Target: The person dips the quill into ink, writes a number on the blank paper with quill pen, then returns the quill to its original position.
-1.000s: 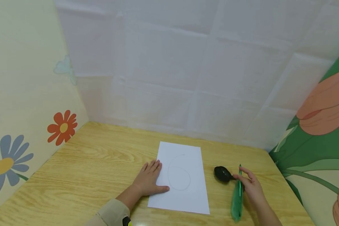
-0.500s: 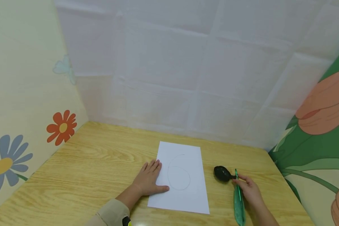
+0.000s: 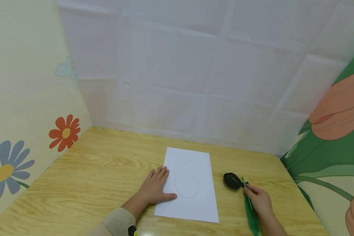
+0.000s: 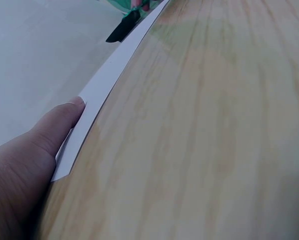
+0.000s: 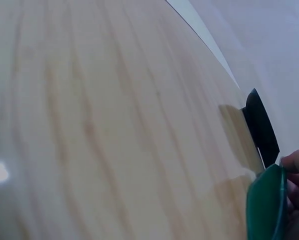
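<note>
A white sheet of paper with a thin drawn line like a 6 lies on the table. My left hand rests flat on its left edge, fingers spread and thumb out over the paper. To the right of the sheet, my right hand pinches a green feather-shaped pen between thumb and fingers. Its thin end points away from me, beside the neck of a black rounded holder. Whether the fingers also touch that neck is hidden. In the right wrist view the pen overlaps the holder.
The wood-patterned table reaches back to a creased white sheet. Flower-printed panels stand at the left and at the right.
My right hand and the pen's thin end have shifted left and slightly down, while the wide end has swung right. The left hand, the paper and the black holder have stayed put.
</note>
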The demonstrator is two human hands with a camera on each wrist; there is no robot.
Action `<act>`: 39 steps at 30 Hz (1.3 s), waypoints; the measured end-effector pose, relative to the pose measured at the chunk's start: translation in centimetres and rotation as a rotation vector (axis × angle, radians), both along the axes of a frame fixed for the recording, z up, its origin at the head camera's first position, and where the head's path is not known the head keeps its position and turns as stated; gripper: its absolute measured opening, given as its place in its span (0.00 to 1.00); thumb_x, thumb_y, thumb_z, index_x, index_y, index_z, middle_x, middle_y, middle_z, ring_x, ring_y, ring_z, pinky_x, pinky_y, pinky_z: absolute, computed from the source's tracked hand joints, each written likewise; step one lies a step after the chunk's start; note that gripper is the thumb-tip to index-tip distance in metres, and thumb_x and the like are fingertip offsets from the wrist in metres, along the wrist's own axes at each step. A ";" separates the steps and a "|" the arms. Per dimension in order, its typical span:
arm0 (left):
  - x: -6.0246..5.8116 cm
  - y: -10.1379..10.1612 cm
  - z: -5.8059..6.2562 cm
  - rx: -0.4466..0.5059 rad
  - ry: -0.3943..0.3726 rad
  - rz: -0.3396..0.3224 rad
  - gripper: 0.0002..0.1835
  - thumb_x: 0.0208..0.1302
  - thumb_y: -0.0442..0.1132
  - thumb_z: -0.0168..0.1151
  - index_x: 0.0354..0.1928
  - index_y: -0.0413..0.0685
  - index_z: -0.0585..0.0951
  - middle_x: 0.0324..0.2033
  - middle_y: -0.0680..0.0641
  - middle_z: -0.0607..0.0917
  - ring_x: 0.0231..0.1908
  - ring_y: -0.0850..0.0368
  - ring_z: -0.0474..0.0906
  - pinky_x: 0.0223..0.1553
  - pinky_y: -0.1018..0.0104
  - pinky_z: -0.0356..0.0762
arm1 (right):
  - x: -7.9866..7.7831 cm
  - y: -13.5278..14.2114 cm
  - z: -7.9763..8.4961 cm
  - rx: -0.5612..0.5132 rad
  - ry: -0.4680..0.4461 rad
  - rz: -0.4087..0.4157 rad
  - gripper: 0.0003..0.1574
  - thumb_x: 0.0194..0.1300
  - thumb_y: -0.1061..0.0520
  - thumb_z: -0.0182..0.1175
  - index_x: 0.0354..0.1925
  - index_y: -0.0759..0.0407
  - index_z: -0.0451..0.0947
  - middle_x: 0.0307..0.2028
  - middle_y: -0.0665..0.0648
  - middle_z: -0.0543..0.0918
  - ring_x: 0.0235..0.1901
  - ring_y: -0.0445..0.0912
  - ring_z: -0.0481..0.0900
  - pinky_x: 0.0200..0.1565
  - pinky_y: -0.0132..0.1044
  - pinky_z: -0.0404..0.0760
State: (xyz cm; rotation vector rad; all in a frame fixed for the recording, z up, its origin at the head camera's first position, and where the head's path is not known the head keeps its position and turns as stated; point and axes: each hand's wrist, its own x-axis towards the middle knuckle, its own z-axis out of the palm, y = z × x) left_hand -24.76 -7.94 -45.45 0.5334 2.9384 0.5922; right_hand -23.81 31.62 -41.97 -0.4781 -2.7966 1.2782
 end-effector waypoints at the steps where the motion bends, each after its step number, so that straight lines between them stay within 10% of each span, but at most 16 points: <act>1: 0.0 0.0 0.0 0.000 0.001 0.001 0.59 0.54 0.76 0.56 0.75 0.38 0.56 0.76 0.39 0.54 0.77 0.43 0.45 0.76 0.43 0.41 | 0.0 0.0 0.0 0.014 -0.002 -0.002 0.28 0.69 0.50 0.55 0.60 0.66 0.75 0.62 0.70 0.74 0.64 0.68 0.68 0.62 0.59 0.69; 19: 0.1 0.1 0.3 0.004 0.000 -0.001 0.59 0.54 0.75 0.57 0.75 0.38 0.56 0.76 0.39 0.54 0.77 0.43 0.45 0.76 0.42 0.41 | -0.4 0.2 -0.4 0.137 -0.015 -0.001 0.28 0.69 0.48 0.55 0.58 0.65 0.77 0.59 0.71 0.77 0.60 0.69 0.71 0.57 0.60 0.72; 39: 0.0 0.1 0.0 0.009 -0.008 0.000 0.60 0.53 0.77 0.56 0.75 0.38 0.56 0.76 0.40 0.54 0.77 0.43 0.45 0.76 0.42 0.41 | 0.0 -0.8 -0.1 -0.008 -0.074 -0.190 0.34 0.71 0.41 0.53 0.62 0.65 0.72 0.59 0.70 0.74 0.57 0.62 0.71 0.53 0.56 0.73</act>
